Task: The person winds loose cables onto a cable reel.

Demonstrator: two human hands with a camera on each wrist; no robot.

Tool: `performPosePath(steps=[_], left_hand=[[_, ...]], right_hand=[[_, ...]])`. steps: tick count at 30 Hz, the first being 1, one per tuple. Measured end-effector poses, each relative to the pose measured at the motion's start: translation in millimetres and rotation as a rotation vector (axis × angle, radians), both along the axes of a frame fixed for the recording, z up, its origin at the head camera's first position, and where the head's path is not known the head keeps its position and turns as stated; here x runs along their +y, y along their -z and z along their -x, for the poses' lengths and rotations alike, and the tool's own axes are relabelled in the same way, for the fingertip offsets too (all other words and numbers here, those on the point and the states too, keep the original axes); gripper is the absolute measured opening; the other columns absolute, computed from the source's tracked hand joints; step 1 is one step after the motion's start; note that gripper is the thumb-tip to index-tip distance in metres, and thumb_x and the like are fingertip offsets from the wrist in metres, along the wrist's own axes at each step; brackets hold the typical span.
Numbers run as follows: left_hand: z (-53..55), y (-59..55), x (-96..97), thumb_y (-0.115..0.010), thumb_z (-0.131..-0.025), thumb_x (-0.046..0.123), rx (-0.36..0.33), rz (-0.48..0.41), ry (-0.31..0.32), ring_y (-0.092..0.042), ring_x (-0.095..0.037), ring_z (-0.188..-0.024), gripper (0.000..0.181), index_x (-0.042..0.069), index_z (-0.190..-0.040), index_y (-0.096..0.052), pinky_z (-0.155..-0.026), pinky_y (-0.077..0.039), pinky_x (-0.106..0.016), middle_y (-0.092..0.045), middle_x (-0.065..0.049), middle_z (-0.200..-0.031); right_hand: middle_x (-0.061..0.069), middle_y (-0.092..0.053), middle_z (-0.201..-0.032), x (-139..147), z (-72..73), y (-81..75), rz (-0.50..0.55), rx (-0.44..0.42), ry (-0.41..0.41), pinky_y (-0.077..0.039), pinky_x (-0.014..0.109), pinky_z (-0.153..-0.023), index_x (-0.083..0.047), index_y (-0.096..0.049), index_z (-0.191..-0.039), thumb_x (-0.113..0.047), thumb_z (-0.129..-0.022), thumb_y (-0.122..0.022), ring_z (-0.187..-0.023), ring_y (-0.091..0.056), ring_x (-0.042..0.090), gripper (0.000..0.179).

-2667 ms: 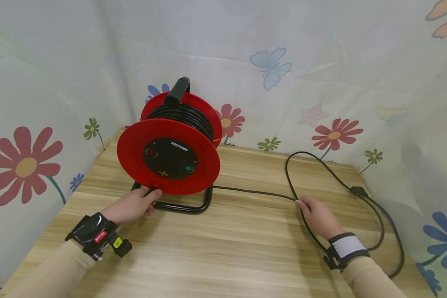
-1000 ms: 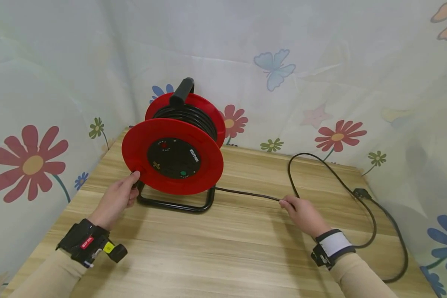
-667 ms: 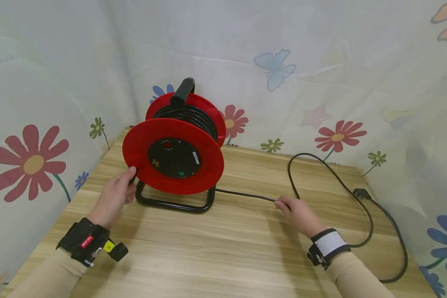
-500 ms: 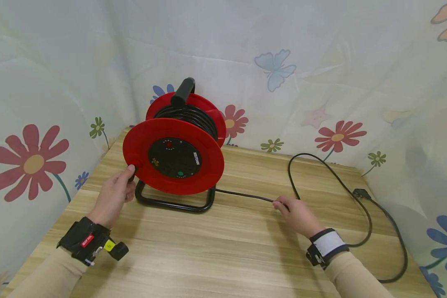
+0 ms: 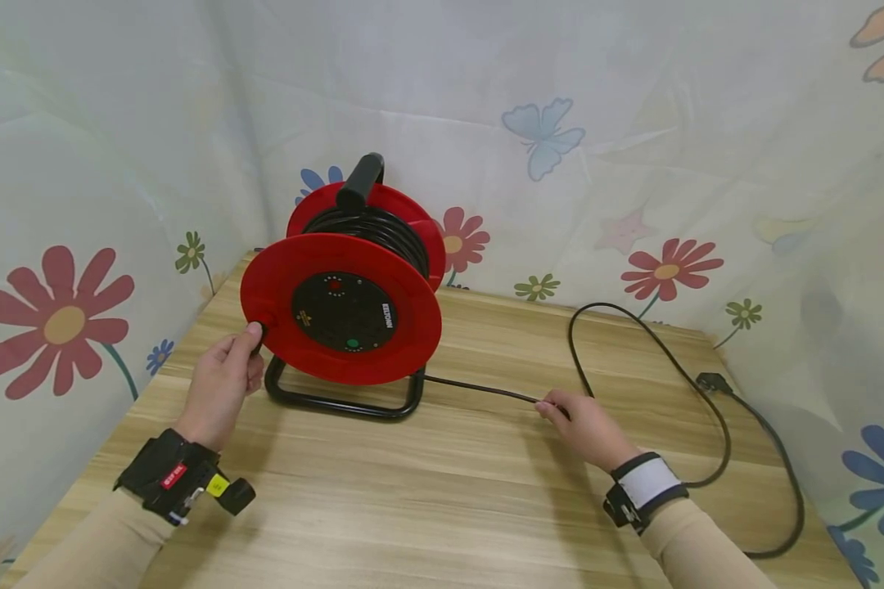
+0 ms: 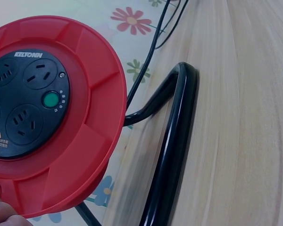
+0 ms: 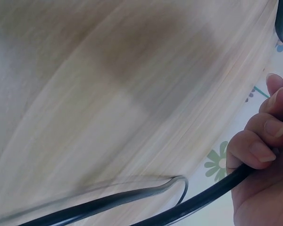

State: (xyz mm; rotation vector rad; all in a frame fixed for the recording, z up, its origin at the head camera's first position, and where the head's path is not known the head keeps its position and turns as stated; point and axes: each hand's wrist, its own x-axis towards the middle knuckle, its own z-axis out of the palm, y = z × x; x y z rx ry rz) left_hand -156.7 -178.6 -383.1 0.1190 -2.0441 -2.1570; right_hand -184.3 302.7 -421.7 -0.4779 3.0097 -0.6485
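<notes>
A red cable reel with a black socket panel stands on a black tube frame. Black cord is wound between its two discs. At the front disc's lower left edge, my left hand pinches the small black crank knob; the left wrist view catches only a few fingertips there. To the right of the reel, my right hand grips the black cable, which runs from the reel into the fingers. In the right wrist view the curled fingers wrap the cable, which trails out below.
Loose cable loops and a black plug lie on the wooden table at the right. A carry handle tops the reel. A flower-printed curtain hangs behind and at both sides.
The reel's front disc has turned clockwise, its crank knob and my left hand going from the bottom up to the left edge. My right hand has moved left towards the reel, holding the cable.
</notes>
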Motion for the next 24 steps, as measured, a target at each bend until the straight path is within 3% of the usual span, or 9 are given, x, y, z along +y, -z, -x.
performPosePath(steps=[6,17,24], left_hand=[[1.4,-0.6,0.5,-0.054,-0.093,0.047,0.02,-0.03,-0.014,-0.034,-0.014,-0.056,0.041,0.01,-0.079,-0.042,-0.056,-0.02,-0.038,-0.033,0.006,-0.055],[2.8,-1.2,3.1,-0.052,-0.094,0.046,0.042,-0.023,-0.04,-0.032,-0.016,-0.053,0.044,0.009,-0.072,-0.039,-0.057,-0.019,-0.04,-0.032,0.006,-0.053],[6.9,-9.3,3.3,-0.046,-0.097,0.046,0.079,-0.049,0.018,-0.031,-0.015,-0.054,0.047,0.012,-0.067,-0.036,-0.06,-0.018,-0.041,-0.031,0.006,-0.055]], right_hand=[[-0.002,-0.046,-0.064,10,-3.5,0.4,0.01,0.002,0.025,-0.036,0.03,-0.049,-0.012,-0.063,-0.086,-0.028,-0.097,-0.054,-0.055,-0.042,0.012,0.021],[-0.003,-0.04,-0.06,25,-8.2,-2.7,-0.007,0.02,0.061,-0.033,0.028,-0.045,-0.012,-0.06,-0.079,-0.034,-0.097,-0.053,-0.051,-0.039,0.011,0.029],[-0.004,-0.04,-0.06,13,-6.7,-3.6,-0.016,0.024,0.054,-0.032,0.028,-0.047,-0.011,-0.059,-0.077,-0.037,-0.097,-0.052,-0.051,-0.038,0.01,0.034]])
